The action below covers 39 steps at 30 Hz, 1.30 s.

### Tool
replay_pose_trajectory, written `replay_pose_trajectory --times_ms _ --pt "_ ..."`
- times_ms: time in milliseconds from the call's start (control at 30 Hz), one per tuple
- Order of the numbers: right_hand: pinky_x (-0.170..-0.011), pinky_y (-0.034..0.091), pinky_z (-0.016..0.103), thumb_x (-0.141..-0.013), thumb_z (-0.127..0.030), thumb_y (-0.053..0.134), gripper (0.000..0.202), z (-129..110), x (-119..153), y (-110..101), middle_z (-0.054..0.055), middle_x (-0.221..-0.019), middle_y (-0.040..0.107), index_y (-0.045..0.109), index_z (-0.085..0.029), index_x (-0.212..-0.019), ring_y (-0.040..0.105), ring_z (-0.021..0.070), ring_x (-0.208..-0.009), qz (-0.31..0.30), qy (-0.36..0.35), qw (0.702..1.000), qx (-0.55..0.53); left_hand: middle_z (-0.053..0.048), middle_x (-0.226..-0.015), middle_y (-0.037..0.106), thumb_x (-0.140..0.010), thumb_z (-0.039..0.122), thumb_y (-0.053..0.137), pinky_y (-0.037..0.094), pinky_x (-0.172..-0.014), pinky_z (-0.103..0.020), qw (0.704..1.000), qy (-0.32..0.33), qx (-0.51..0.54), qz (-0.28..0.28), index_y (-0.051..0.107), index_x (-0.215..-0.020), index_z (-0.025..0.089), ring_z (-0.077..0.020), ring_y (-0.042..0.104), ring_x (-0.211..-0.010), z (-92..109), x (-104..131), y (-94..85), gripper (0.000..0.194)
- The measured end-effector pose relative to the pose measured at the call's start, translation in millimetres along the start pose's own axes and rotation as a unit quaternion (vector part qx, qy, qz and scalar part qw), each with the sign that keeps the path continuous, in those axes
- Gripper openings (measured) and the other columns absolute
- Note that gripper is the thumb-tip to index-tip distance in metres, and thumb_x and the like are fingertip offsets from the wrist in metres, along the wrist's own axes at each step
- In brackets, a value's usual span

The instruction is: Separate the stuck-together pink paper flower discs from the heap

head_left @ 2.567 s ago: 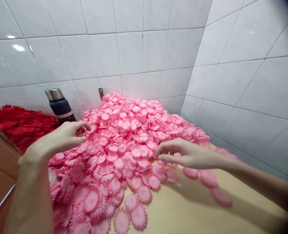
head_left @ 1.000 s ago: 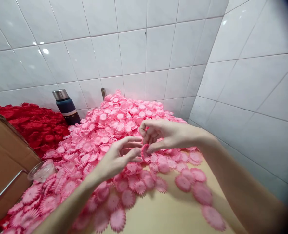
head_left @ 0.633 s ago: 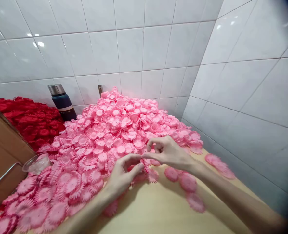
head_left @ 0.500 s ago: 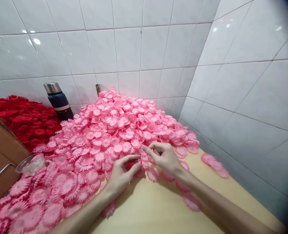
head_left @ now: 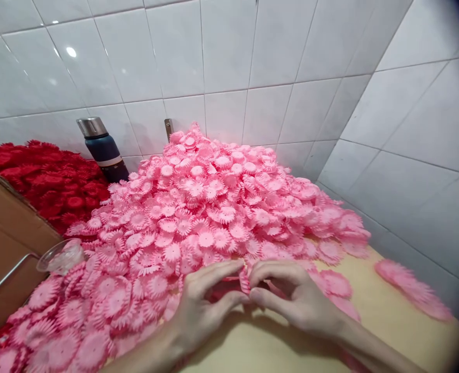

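Note:
Close together over the front of the pile, my left hand (head_left: 204,303) and my right hand (head_left: 301,298) meet at their fingertips. Between them stands a pink petal disc (head_left: 244,281) on its edge, its fringed rim facing me. My left thumb and fingers pinch it from the left, while the right thumb and forefinger close on its other side. Anything smaller in the fingertips is too blurred to make out. Behind both hands rises a large heap of the same pink fringed petal discs (head_left: 206,207), each with a small centre mark.
At the left are a heap of red petal pieces (head_left: 54,181), a dark blue bottle (head_left: 104,154), a clear plastic dish (head_left: 45,261) and a cardboard box (head_left: 12,223). Loose pink discs (head_left: 412,287) lie right on the yellowish tabletop (head_left: 392,331). White tiled walls (head_left: 183,46) bound the table.
My hands have come together from slightly apart, and a pink disc now stands between the fingertips of both. The camera view has shifted, bringing the hands lower in the picture.

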State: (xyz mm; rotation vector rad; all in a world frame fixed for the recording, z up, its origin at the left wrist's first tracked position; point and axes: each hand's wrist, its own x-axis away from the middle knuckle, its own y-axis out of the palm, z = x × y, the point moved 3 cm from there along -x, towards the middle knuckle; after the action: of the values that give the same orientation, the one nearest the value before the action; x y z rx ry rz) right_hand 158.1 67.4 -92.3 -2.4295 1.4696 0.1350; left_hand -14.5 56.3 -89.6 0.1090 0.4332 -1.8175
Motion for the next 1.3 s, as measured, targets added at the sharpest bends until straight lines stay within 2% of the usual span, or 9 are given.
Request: replay_pose_trajectory --times_ms 67,167,233,333,467,633,867,1133,1300 --pt "-0.057 0.048 0.026 -0.08 -0.027 0.072 0.01 4.1 -0.3 -0.1 0.005 -0.071 0.068 0.07 -0.018 -0.077 0.061 0.0154 -0.062 -0.011 0.038 0.997 -0.059 -0.009 -0.117 0.071 -0.077 0.023 0.076 0.058 -0.092 -0.038 1.0 0.0 -0.007 -0.003 0.073 -0.11 0.025 -0.0247 0.069 -0.104 0.6 -1.3 -1.2 0.034" --pt "-0.056 0.047 0.023 -0.076 -0.023 0.076 0.006 3.4 -0.4 -3.0 0.004 -0.073 0.068 0.073 -0.018 -0.078 0.059 0.0126 -0.061 -0.004 0.051 0.994 -0.101 -0.008 -0.12 0.07 -0.076 0.022 0.076 0.056 -0.094 -0.039 1.0 -0.013 0.012 -0.006 0.075 -0.107 0.026 -0.0253 0.068 -0.107 0.9 -3.2 -1.8 0.031" --pt "-0.058 0.048 0.023 -0.076 -0.021 0.076 0.004 0.2 -0.3 -5.5 0.004 -0.075 0.07 0.074 -0.018 -0.078 0.06 0.0121 -0.064 -0.001 0.057 0.991 -0.118 -0.008 -0.114 0.073 -0.075 0.021 0.077 0.058 -0.091 -0.037 0.999 -0.035 0.026 -0.002 0.075 -0.106 0.024 -0.0248 0.071 -0.1 0.3 -3.8 -1.5 0.031" --pt "-0.061 0.051 0.023 -0.078 -0.02 0.075 0.006 -4.0 -0.7 -8.4 0.004 -0.078 0.072 0.075 -0.018 -0.084 0.065 0.0132 -0.068 -0.006 0.08 0.985 -0.152 -0.009 -0.097 0.078 -0.077 0.021 0.074 0.062 -0.076 -0.035 0.996 -0.076 0.043 -0.012 0.073 -0.112 0.021 -0.0228 0.074 -0.08 -1.6 -3.6 0.6 0.034" --pt "-0.063 0.054 0.024 -0.074 -0.02 0.079 0.01 -4.5 -2.1 -10.1 0.004 -0.078 0.073 0.074 -0.016 -0.082 0.068 0.014 -0.069 0.006 0.089 0.977 -0.192 -0.011 -0.101 0.077 -0.078 0.021 0.073 0.062 -0.071 -0.035 0.996 -0.076 0.034 -0.024 0.069 -0.117 0.018 -0.0227 0.074 -0.076 -0.5 -3.3 2.3 0.039" --pt "-0.061 0.053 0.024 -0.07 -0.021 0.082 0.013 1.7 -1.6 -8.1 0.003 -0.073 0.072 0.073 -0.015 -0.078 0.067 0.0133 -0.067 0.016 0.102 0.974 -0.203 -0.01 -0.096 0.078 -0.077 0.018 0.072 0.061 -0.078 -0.036 0.997 -0.073 0.015 -0.037 0.073 -0.111 0.018 -0.0232 0.074 -0.078 3.6 -3.7 3.3 0.034" --pt "-0.046 0.043 0.018 -0.071 -0.02 0.081 0.012 -0.1 -3.0 -8.4 -0.001 -0.065 0.068 0.072 -0.017 -0.077 0.057 0.0069 -0.052 0.019 0.106 0.963 -0.246 -0.009 -0.085 0.079 -0.079 0.017 0.07 0.062 -0.068 -0.033 0.995 -0.085 0.015 -0.039 0.072 -0.114 0.015 -0.0217 0.074 -0.067 2.9 -2.0 4.5 0.036" --pt "-0.038 0.032 0.016 -0.069 -0.029 0.083 0.021 7.7 -2.4 -10.8 -0.001 -0.065 0.067 0.07 -0.015 -0.08 0.045 0.0029 -0.042 0.038 0.131 0.964 -0.23 -0.01 -0.086 0.078 -0.079 0.018 0.069 0.06 -0.079 -0.036 0.995 -0.081 -0.033 -0.042 0.072 -0.114 0.013 -0.0214 0.073 -0.07 4.0 -4.0 3.9 0.036" --pt "-0.043 0.036 0.017 -0.071 -0.029 0.082 0.02 5.8 -1.5 -9.7 0.001 -0.07 0.069 0.071 -0.016 -0.081 0.055 0.0066 -0.052 0.038 0.131 0.967 -0.213 -0.009 -0.08 0.078 -0.081 0.018 0.067 0.061 -0.071 -0.032 0.995 -0.092 -0.031 -0.038 0.07 -0.117 0.01 -0.0201 0.071 -0.066 2.2 -2.3 4.6 0.037"
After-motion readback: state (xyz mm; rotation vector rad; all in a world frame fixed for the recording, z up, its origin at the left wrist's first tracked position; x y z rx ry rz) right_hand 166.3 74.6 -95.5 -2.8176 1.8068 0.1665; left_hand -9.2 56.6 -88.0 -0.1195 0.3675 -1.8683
